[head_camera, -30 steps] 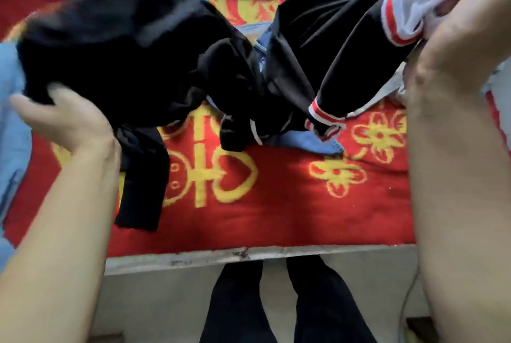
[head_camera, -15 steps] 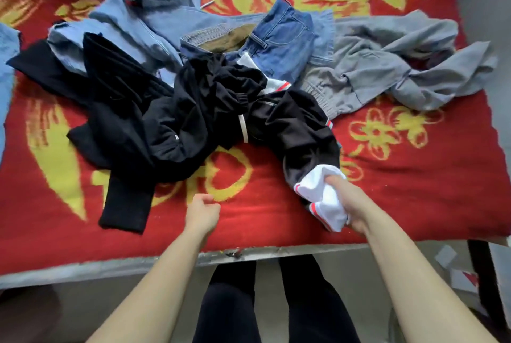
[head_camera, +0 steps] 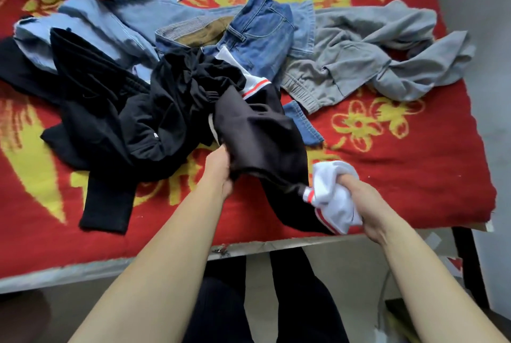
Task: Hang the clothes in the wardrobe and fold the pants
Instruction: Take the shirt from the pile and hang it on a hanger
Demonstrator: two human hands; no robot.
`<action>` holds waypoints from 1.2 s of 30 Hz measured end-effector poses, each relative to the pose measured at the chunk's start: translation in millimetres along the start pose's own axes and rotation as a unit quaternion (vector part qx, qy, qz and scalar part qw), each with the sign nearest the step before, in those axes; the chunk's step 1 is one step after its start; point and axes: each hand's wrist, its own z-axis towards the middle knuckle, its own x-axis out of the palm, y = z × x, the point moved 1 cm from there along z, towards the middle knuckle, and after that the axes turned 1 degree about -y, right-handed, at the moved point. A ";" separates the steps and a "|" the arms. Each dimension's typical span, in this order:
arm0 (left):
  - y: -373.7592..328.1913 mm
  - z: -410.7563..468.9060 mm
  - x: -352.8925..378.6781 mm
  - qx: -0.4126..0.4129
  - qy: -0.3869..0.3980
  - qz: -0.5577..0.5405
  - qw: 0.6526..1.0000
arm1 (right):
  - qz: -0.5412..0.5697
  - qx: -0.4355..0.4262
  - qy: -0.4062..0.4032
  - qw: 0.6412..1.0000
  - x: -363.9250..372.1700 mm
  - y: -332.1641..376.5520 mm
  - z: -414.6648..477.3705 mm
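Gripping the black jacket (head_camera: 257, 132) at centre frame, my left hand (head_camera: 219, 170) seems curled under its edge; my right hand (head_camera: 358, 197) clutches the bunched white cloth (head_camera: 333, 196), lower right.

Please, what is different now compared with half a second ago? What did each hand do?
The left hand moved forward off the red blanket and took hold of the black part of the black-and-white garment, raising it a little. The right hand keeps its grip on the garment's white end. The blue jeans, grey sweatpants and black clothes stayed in place.
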 end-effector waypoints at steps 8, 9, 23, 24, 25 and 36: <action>43.8 14.0 -154.6 -0.011 -0.288 0.474 0.832 | -0.011 0.008 -0.183 0.983 -22.1 -51.0 52.6; 46.1 9.5 -171.2 -0.022 -0.314 0.486 0.815 | -0.059 -0.004 -0.179 0.982 -14.8 -52.1 54.3; -99.2 -88.2 -17.4 0.072 0.152 0.048 0.985 | 0.013 -0.196 -0.108 0.975 52.4 44.9 44.7; -121.0 -110.7 4.5 0.122 0.200 0.026 0.972 | 0.038 -0.221 -0.124 0.967 51.2 59.7 39.0; -141.5 -131.9 21.7 0.167 0.246 0.011 0.955 | 0.069 -0.251 -0.143 0.955 48.8 74.8 32.8; -205.3 -170.3 -4.1 0.290 0.232 -0.204 0.906 | 0.193 -0.543 -0.439 0.689 7.5 150.6 -30.6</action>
